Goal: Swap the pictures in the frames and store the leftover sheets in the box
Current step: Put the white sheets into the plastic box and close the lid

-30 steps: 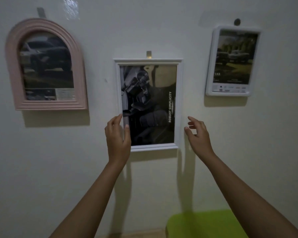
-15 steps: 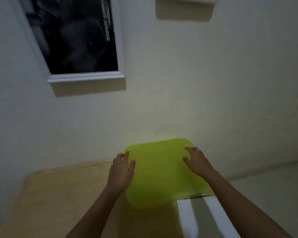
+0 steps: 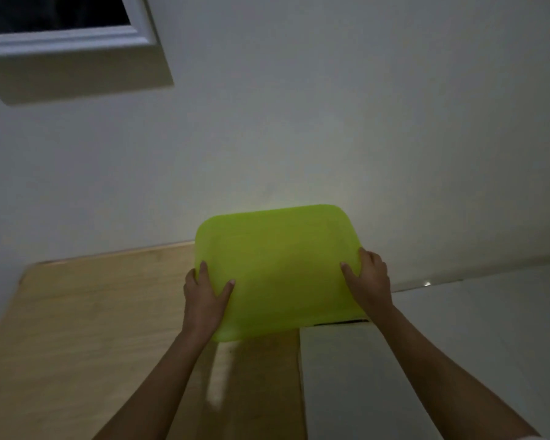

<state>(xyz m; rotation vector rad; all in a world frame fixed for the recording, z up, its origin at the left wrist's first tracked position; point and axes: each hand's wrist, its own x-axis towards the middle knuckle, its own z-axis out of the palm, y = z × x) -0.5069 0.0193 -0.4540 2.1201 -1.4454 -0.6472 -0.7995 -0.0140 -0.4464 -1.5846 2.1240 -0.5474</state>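
Both left grip (image 3: 205, 300) and right grip (image 3: 367, 281) clasp the green box lid (image 3: 280, 265) between them.

A home room: a white picture frame (image 3: 77, 34) hangs on a plain wall (image 3: 331, 106) above a wooden desk (image 3: 92, 328).

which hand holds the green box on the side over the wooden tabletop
The left hand: its fingers wrap the left edge of the green box, above the wooden tabletop. The right hand holds the right edge, above the white surface.
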